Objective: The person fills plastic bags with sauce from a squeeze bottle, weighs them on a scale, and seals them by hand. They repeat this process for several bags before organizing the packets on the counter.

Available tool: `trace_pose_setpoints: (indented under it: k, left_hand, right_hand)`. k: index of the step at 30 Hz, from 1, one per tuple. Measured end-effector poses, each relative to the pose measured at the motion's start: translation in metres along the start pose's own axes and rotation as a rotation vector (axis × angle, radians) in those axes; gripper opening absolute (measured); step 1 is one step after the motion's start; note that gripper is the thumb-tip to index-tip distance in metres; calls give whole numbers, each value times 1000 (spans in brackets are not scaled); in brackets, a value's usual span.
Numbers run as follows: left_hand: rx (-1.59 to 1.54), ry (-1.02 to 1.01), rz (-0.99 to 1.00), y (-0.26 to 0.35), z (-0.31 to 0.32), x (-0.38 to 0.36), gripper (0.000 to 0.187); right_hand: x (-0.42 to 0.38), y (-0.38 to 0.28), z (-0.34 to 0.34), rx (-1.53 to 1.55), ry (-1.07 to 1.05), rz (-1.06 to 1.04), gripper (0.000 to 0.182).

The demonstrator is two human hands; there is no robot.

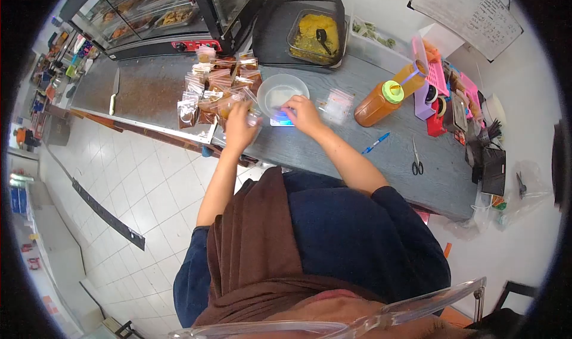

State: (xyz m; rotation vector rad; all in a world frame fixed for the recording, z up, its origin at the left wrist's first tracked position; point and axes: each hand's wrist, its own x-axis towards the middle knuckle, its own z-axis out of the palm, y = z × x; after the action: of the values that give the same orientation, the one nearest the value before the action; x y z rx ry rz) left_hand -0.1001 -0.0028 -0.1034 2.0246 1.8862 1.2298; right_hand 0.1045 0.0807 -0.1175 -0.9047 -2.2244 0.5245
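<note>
My left hand (239, 130) is closed over a zip bag of sauce (225, 105) at the near right edge of a cluster of similar bags (205, 89). Clear plastic shows beside its fingers. My right hand (304, 116) has its fingers drawn together at the near rim of a translucent round bowl (282, 89); what they pinch, if anything, is hidden. Under the bowl's near side a small scale (281, 123) glows blue. To the right of the bowl lies a stack of flat zip bags (336, 105).
Sauce bottles (379, 103), a blue pen (376, 143) and scissors (416, 158) are on the right. Behind are a glass dish of yellow food (298, 54) on a black griddle (277, 23) and a food warmer (173, 17). A knife (114, 92) lies far left.
</note>
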Motion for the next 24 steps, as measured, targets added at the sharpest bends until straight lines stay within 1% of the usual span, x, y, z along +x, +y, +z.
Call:
trace_pose_setpoints:
  k: [1,3,4,5,6,9,12,15,17,20,21,23,24]
  left_hand:
    - [-25,-40,14,6,6,2,49]
    - [-183,-107,20,14,14,5,43]
    - [-263,-143,23,20,14,8,41]
    - [-274,-202,-39,25,12,9,26]
    - [-343,-201,-73,30,9,9,23]
    - [-498,-206,-159,43,-1,7,17]
    - [-552,-217,-208,61,-13,4,16]
    - [-557,-207,-270,72,-21,3,17]
    - [-529,-202,-300,74,-24,2,18]
    - [-729,-61,-183,75,-19,0,19]
    - [-736,-97,-195,77,-23,1,19]
    - [-748,-168,-219,82,-35,2,18]
    - [-728,-169,-188,83,-39,2,17]
  right_hand:
    - [1,-5,-4,34,30,-21,14]
    - [4,-19,-17,98,94,-64,13]
    - [4,-27,-26,167,77,-47,14]
    - [3,-34,-35,237,61,-30,15]
    - [0,-42,-42,308,45,-12,16]
    - [-11,-66,-53,623,94,181,18]
    - [-23,-54,-51,573,-74,244,25]
    - [-26,-57,-42,1033,34,315,21]
    - [-27,-59,-44,1013,46,340,22]
    - [-24,-71,-55,1031,30,380,22]
    - [-22,-74,-58,1046,19,394,22]
    - [-22,-73,-60,940,-16,353,23]
    - [-22,-73,-60,888,-32,332,23]
